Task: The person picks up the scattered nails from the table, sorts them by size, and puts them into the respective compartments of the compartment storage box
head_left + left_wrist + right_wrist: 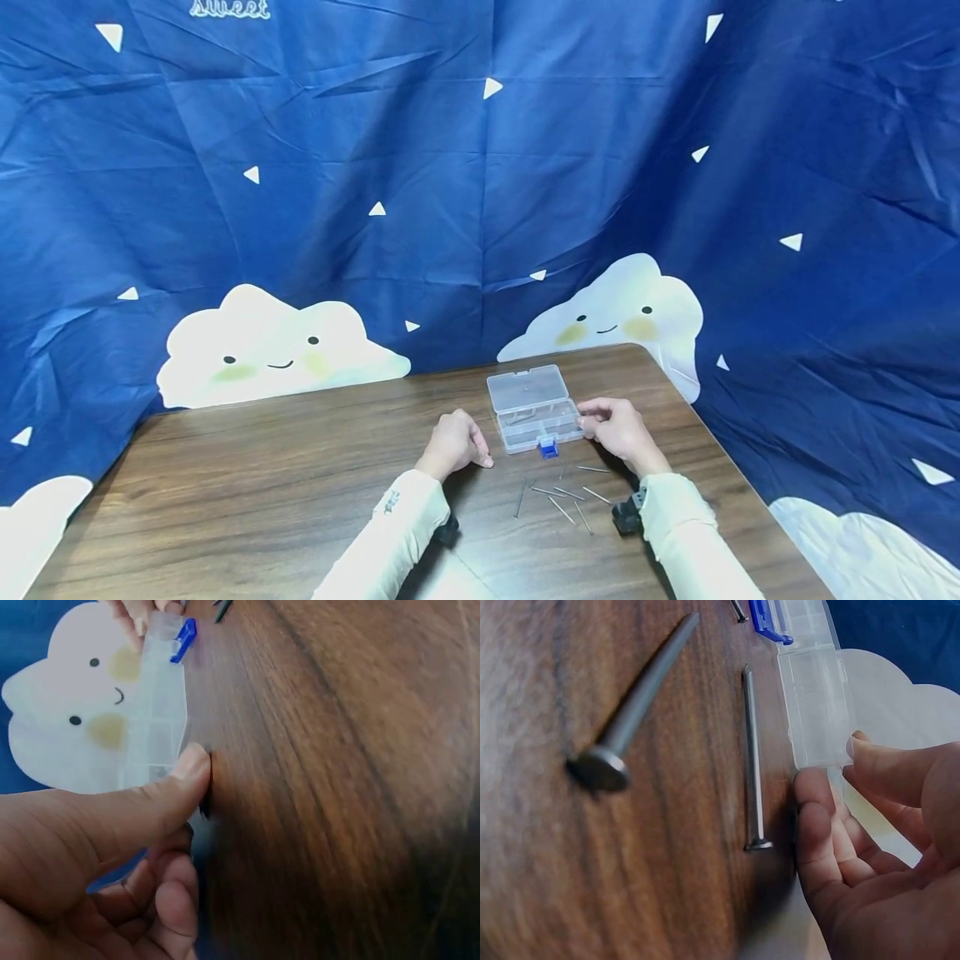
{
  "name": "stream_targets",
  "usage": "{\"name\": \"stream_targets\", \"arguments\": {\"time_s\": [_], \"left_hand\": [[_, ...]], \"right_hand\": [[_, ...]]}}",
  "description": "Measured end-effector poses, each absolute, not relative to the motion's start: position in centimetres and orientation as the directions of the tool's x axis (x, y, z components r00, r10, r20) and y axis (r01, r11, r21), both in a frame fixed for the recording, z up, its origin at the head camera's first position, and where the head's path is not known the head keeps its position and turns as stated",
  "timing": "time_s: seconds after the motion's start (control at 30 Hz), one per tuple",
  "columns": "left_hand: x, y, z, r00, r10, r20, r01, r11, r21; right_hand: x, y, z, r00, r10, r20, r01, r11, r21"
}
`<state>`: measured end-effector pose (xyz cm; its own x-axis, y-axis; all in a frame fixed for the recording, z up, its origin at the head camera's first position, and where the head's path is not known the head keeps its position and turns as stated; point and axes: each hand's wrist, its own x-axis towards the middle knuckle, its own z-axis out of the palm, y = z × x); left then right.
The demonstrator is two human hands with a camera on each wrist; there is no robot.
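Note:
A clear plastic box (540, 427) with dividers stands on the table, its lid (527, 388) tipped back and its blue latch (549, 448) facing forward. My right hand (617, 427) grips the box's right end, thumb at the upper edge and curled fingers against the side in the right wrist view. Left of the box, my left hand (456, 443) is low over the wood. Its thumb and forefinger pinch a thin dark nail (205, 804), mostly hidden behind the thumb. Several loose steel nails lie before the box, one nail (753, 761) close to my right hand.
The brown wooden table (285, 483) ends at its back edge just behind the box, with its right edge beyond my right arm. A blue curtain (420, 167) printed with clouds hangs behind. Scattered nails (561, 510) lie between my forearms.

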<state>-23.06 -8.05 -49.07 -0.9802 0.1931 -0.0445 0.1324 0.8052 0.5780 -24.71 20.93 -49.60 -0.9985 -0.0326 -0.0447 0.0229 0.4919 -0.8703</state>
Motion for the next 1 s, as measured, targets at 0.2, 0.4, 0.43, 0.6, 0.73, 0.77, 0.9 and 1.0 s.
{"name": "stream_targets", "arguments": {"time_s": [0.2, 0.4, 0.43, 0.6, 0.73, 0.77, 0.9, 1.0], "left_hand": [[-22.6, -7.3, -48.6, -0.963, 0.241, -0.123, 0.148, 0.851, 0.503], [-22.2, -7.4, -48.4, -0.945, 0.304, -0.119, 0.209, 0.843, 0.496], [-22.2, -7.5, -48.4, -0.947, 0.296, -0.125, 0.190, 0.829, 0.526], [-22.5, -8.3, -48.3, -0.955, 0.258, -0.144, 0.079, 0.692, 0.718], [-22.9, -8.6, -48.2, -0.956, 0.241, -0.170, -0.032, 0.488, 0.872], [-23.0, -8.6, -48.1, -0.954, 0.236, -0.183, -0.065, 0.436, 0.898], [-23.4, -8.7, -47.8, -0.949, 0.228, -0.220, -0.149, 0.292, 0.945], [-23.6, -8.5, -47.5, -0.945, 0.233, -0.231, -0.182, 0.212, 0.960]], "right_hand": [[-24.7, 21.0, -49.7, -0.999, -0.038, -0.017, -0.002, 0.457, -0.890], [-24.6, 21.0, -49.9, -0.999, -0.039, -0.021, 0.001, 0.447, -0.895], [-24.6, 21.1, -49.9, -0.999, -0.040, -0.022, 0.002, 0.445, -0.896], [-24.6, 21.1, -50.0, -0.999, -0.036, -0.028, 0.009, 0.446, -0.895], [-24.7, 21.1, -50.0, -0.999, -0.039, -0.029, 0.008, 0.451, -0.892], [-24.7, 21.1, -49.9, -0.999, -0.040, -0.029, 0.008, 0.451, -0.893], [-24.7, 21.1, -49.9, -0.998, -0.046, -0.033, 0.009, 0.455, -0.890], [-24.7, 21.1, -49.8, -0.998, -0.046, -0.033, 0.008, 0.460, -0.888]]}}
